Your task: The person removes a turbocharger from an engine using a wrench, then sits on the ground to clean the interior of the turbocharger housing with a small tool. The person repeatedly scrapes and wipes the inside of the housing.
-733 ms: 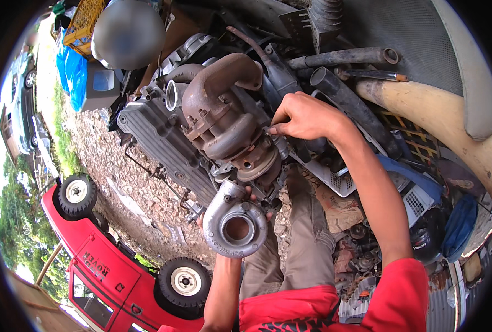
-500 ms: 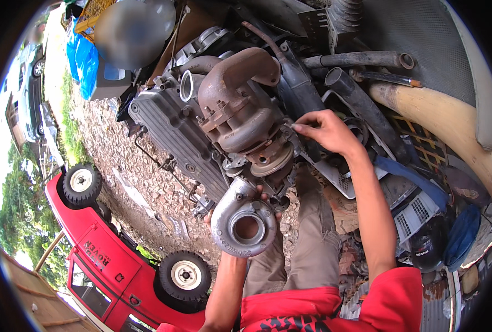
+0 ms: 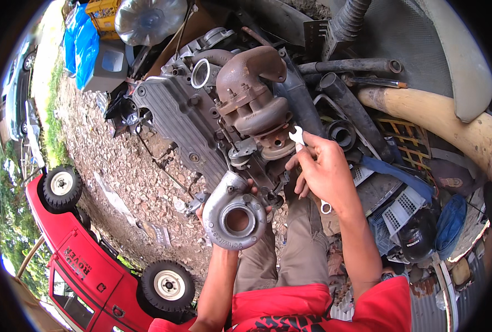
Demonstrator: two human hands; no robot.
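My left hand [image 3: 252, 187] is wrapped round a silver, snail-shaped turbocharger compressor housing [image 3: 215, 214], its round opening turned up. Most of the palm is hidden behind the housing. In my right hand [image 3: 324, 169] is a combination wrench [image 3: 296, 136]: its open end stands out past the thumb and index finger, and the ring end shows below the hand. Just beyond the wrench, a rusty brown turbocharger [image 3: 257, 117] with a bent pipe elbow sits on an engine [image 3: 174, 119] with a ribbed dark cover. The wrench appears apart from it.
Metal pipes [image 3: 356, 108] and a thick tan pole [image 3: 423, 105] lie to the right, near a yellow lattice crate [image 3: 403, 141] and a black helmet [image 3: 417, 235]. Gravel [image 3: 113, 155] spreads at left. Beyond it is a red off-road vehicle [image 3: 85, 260]. A grey box [image 3: 106, 69] stands far left.
My right hand has drawn back from the turbocharger's right side toward me, and the wrench now shows in it. The left hand still holds the housing. The view has shifted slightly.
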